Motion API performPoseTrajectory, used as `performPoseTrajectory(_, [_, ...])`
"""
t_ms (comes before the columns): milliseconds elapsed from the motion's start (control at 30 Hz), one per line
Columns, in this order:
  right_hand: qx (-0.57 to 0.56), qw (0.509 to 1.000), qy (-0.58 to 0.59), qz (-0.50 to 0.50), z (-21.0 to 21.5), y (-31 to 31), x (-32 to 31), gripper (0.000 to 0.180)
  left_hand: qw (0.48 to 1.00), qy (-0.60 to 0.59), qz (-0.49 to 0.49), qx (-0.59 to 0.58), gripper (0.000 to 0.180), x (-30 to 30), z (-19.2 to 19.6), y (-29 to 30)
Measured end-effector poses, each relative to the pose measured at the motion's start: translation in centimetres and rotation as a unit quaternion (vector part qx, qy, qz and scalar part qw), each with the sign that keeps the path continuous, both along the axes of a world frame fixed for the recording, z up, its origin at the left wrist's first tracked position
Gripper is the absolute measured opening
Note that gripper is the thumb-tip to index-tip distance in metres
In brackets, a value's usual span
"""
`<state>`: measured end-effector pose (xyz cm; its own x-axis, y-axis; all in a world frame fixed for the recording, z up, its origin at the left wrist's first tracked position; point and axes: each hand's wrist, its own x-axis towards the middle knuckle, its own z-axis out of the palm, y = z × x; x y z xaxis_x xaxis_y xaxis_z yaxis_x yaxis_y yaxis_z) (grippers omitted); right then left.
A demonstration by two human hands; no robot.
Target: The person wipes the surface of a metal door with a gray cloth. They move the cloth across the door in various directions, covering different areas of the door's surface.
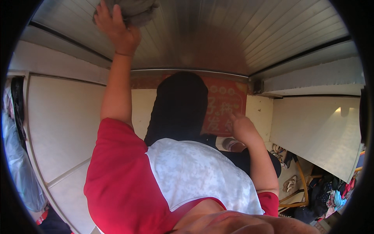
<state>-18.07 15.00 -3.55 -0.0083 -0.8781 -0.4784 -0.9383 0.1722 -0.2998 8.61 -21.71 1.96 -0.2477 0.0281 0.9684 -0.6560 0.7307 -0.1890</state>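
At the upper left, my left hand (pixel 120 36) presses a bunched grey cloth (pixel 137 11) against a ribbed metal panel (pixel 198 43). Its fingers are spread over the cloth, and that arm is stretched far out. My right hand (pixel 244 129) hangs lower down on the right, above a red mat (pixel 224 91) with pale printing. Some of its fingers point forward, and nothing shows in it; the rest of the fingers are partly hidden. My black-clad knee (pixel 179 101) stands between the two arms, just short of the panel's lower edge.
A pale cabinet (pixel 66 124) stands on the left beside a clear plastic bag (pixel 19 163). On the right is a pale board (pixel 315 128). Below it are a wooden chair frame (pixel 303 183), shoes (pixel 289 183) and a heap of clothes (pixel 323 199).
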Motion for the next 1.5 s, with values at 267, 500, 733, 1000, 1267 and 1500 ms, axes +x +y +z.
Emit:
performPoseTrajectory(267, [0.004,1.000,-0.002,0.000,-0.3,-0.1,0.0,0.046,0.995,-0.031,0.072,-0.058,0.068,0.4,1.4,-1.7])
performPoseTrajectory(500, [0.012,1.000,-0.005,0.002,-0.7,-0.2,0.0,0.047,0.998,-0.022,0.054,-0.003,0.054,0.9,-1.5,-1.3])
performPoseTrajectory(733, [0.009,1.000,0.005,0.006,-1.4,0.0,0.0,0.048,0.989,-0.077,0.091,0.084,0.060,1.5,-15.4,1.1])
performPoseTrajectory(1000, [0.030,1.000,0.006,-0.006,-1.2,-0.3,0.1,0.048,0.966,-0.103,0.097,0.215,0.050,1.1,-21.3,4.0])
performPoseTrajectory(1267, [-0.001,1.000,0.011,0.008,-1.7,0.2,-0.3,0.047,0.987,-0.070,0.062,0.128,0.061,2.3,-10.9,1.7])
performPoseTrajectory(1500, [0.007,1.000,0.016,0.010,-1.5,0.2,-0.2,0.051,0.997,0.013,0.071,0.011,0.058,2.7,4.1,-1.3])
